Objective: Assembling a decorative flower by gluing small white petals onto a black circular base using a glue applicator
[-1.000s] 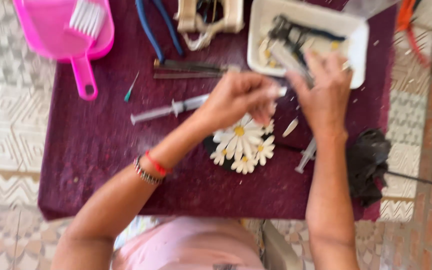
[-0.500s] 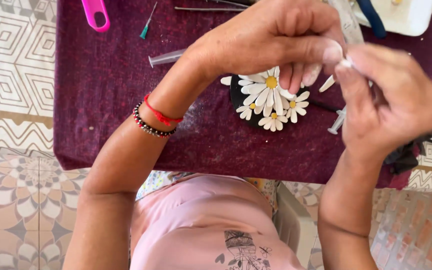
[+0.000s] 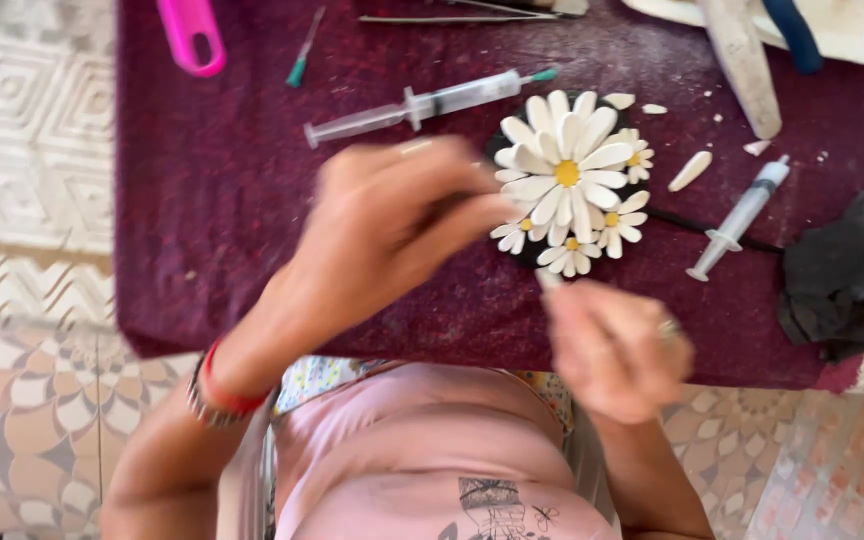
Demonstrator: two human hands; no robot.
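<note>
Working over a dark purple surface (image 3: 252, 200), the person is leaning both hands in toward a cluster of white daisies. Going left to right: a pink handle (image 3: 190, 35) is lying at the top left edge, then a small teal-tipped needle tool (image 3: 304, 50), then a long clear syringe (image 3: 427, 102) lying flat just above the hands. The left hand (image 3: 392, 225) is blurring with motion, fingers curling toward the left side of the daisy cluster (image 3: 570, 185); its grip looks closed around something thin, but I cannot tell what, or whether it is really grasping. The daisies are sitting on a dark round base near the middle of the surface, one big flower with small ones along its right and lower rim. The right hand (image 3: 620, 345) is hovering just below the cluster, pinching a small pale piece (image 3: 549, 280) at its fingertips, likely a petal, though it is too blurred to be sure.

Judging the step: the piece probably wants a steady, slow approach to the lower edge, with the left hand bracing the base so placed petals are not getting knocked.

Loose white petals (image 3: 690, 170) are lying right of the cluster, then a second small syringe (image 3: 742, 215), a black cloth (image 3: 852, 265) at the far right, and a white tray (image 3: 852, 40) top right. No packages, labels or signs are showing.
</note>
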